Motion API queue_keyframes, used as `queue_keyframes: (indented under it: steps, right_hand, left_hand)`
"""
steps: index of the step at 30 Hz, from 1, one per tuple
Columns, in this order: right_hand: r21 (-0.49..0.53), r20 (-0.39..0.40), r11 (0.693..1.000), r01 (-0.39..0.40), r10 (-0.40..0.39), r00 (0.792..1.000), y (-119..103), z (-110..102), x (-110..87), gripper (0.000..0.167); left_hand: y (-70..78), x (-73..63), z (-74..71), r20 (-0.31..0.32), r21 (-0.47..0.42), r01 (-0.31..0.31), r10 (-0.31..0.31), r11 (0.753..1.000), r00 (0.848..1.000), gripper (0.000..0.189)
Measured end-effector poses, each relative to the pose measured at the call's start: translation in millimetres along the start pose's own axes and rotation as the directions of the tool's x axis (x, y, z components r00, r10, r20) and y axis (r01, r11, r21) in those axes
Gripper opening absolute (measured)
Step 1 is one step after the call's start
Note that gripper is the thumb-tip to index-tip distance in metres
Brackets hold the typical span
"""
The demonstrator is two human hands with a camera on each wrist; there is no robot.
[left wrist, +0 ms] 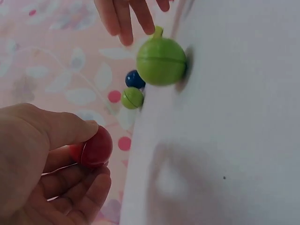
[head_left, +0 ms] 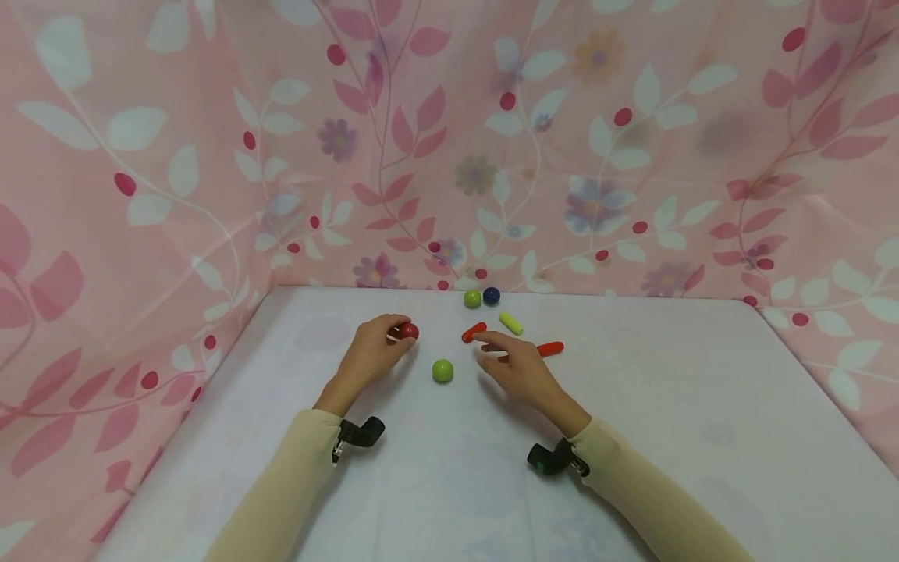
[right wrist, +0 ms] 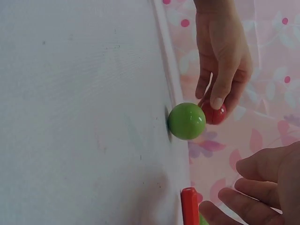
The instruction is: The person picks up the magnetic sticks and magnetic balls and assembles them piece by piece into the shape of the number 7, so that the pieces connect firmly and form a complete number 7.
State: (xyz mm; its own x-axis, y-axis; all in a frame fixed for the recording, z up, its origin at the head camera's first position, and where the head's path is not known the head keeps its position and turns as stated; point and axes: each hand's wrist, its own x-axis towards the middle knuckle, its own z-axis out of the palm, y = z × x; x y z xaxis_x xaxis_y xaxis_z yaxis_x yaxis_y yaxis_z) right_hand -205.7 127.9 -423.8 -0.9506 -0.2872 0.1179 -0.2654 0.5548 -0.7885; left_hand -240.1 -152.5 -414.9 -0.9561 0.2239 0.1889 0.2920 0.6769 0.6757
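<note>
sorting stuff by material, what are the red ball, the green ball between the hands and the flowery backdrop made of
Red ball: glossy, probably plastic, judging by its highlights and seam. Green ball: likewise glossy and seamed, though painted wood is possible. Flowery backdrop: seemingly printed cloth, given its soft creases.

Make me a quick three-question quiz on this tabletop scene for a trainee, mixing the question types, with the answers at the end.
1. Multiple choice: what does the left hand pinch?
A) the yellow-green stick
B) the red ball
C) a red stick

2. True or false: the right hand grips the yellow-green stick.

3. Open: in the head view, which ball sits right beside the dark blue ball?

Key:
1. B
2. False; no object shows in that hand
3. The far green ball
</note>
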Motion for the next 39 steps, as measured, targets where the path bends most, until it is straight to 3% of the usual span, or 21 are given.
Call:
queue_keyframes:
  steps: [8,18,39]
  right_hand:
    - [-0.015,-0.013,1.000,0.020,-0.020,1.000,2.2,-7.1,-3.1,0.042]
    - [-0.005,-0.013,1.000,0.026,-0.026,1.000,2.3,-8.2,-6.2,0.041]
    - [0.004,-0.023,0.999,0.049,-0.049,0.999,1.4,-10.0,-15.5,0.042]
  left_hand:
    - [17.7,-16.7,-7.2,0.019,-0.022,-0.056,0.056,0.998,0.998,0.038]
    - [31.1,-31.6,-5.6,0.065,-0.058,-0.030,0.034,0.998,0.997,0.039]
    - [39.0,-53.7,10.0,0.164,-0.116,-0.041,0.060,0.992,0.985,0.032]
